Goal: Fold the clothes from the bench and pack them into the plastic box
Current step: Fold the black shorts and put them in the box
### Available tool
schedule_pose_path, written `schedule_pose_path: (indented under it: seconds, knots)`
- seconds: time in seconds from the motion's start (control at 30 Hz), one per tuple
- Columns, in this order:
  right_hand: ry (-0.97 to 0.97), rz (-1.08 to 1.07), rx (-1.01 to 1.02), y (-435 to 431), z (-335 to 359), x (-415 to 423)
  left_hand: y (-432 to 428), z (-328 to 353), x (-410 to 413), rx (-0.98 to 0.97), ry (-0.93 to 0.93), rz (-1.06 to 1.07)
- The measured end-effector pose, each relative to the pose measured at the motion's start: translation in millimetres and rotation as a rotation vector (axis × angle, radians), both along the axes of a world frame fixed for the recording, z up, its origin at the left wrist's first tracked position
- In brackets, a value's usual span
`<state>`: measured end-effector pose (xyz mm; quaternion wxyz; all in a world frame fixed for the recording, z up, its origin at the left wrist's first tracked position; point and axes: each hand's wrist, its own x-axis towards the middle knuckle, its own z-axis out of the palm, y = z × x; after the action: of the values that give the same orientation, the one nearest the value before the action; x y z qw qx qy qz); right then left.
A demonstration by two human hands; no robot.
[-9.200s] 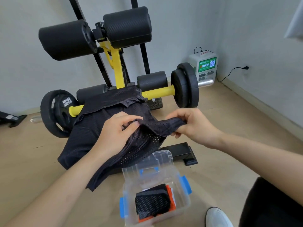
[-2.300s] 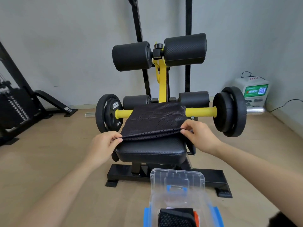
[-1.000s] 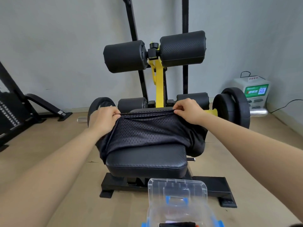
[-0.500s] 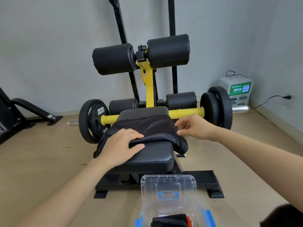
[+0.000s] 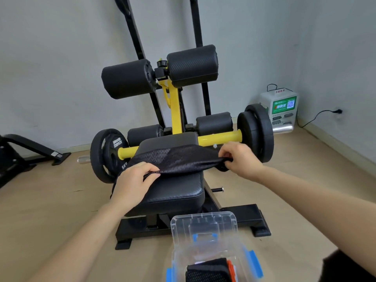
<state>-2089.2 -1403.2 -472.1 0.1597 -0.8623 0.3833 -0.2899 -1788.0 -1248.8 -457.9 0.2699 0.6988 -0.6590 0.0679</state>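
Note:
A black mesh garment (image 5: 181, 159) lies folded in a narrow band across the padded bench seat (image 5: 179, 192). My left hand (image 5: 132, 182) pinches its left end near the seat's left edge. My right hand (image 5: 240, 159) pinches its right end beyond the seat's right side. The clear plastic box (image 5: 242, 259) with blue latches stands on the floor in front of the bench, its lid (image 5: 203, 226) tipped up. A folded black mesh piece (image 5: 207, 270) and an orange item (image 5: 232, 270) lie inside.
The bench has black foam rollers (image 5: 160, 74), a yellow bar (image 5: 219, 137) and weight plates (image 5: 256, 131) (image 5: 105, 153) on either side. A white charging kiosk (image 5: 281, 110) stands by the wall at right. Another machine's black frame (image 5: 26, 149) is at the left.
The garment has been folded down from a wide spread over the seat to a narrow band. Both hands have shifted to grip its two ends, the left from resting flat on it.

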Motion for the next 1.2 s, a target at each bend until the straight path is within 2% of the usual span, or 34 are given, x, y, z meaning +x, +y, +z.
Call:
schedule_pose_path:
  seconds: [0.23,0.37,0.4,0.5,0.57,0.67,0.83,1.0,1.1,1.2]
  knots:
    - [0.028,-0.03,0.081,4.8,-1.0,-52.7,17.8,-4.1,-32.8,0.017,-0.04,-0.139]
    - [0.23,0.026,0.226,3.6,3.1,-62.3,20.6,-7.3,-49.1,0.039,-0.075,-0.193]
    - [0.219,0.034,0.257,5.7,5.3,-60.5,21.3,-7.4,-49.0,0.045,-0.07,-0.197]
    - [0.014,0.102,0.299,21.2,13.8,-40.7,26.3,-8.3,-45.4,0.062,-0.046,-0.221]
    - [-0.052,0.183,0.258,38.2,16.8,-15.7,30.3,-9.4,-44.0,0.057,-0.029,-0.233]
    - [-0.018,0.29,0.101,60.1,13.1,27.7,39.1,-8.1,-35.8,0.037,0.005,-0.201]
    - [0.097,0.355,-0.086,78.4,6.3,78.4,69.1,0.5,13.1,0.047,-0.135,-0.1]
    - [0.191,0.338,-0.08,92.6,8.8,112.6,99.3,0.5,59.0,0.083,-0.049,0.081]
    - [0.35,0.301,-0.082,95.4,3.2,124.1,105.1,-10.4,69.5,0.108,0.026,0.098]
    - [0.384,0.282,-0.095,93.7,1.0,128.8,108.5,-11.9,79.3,0.073,0.029,0.089]
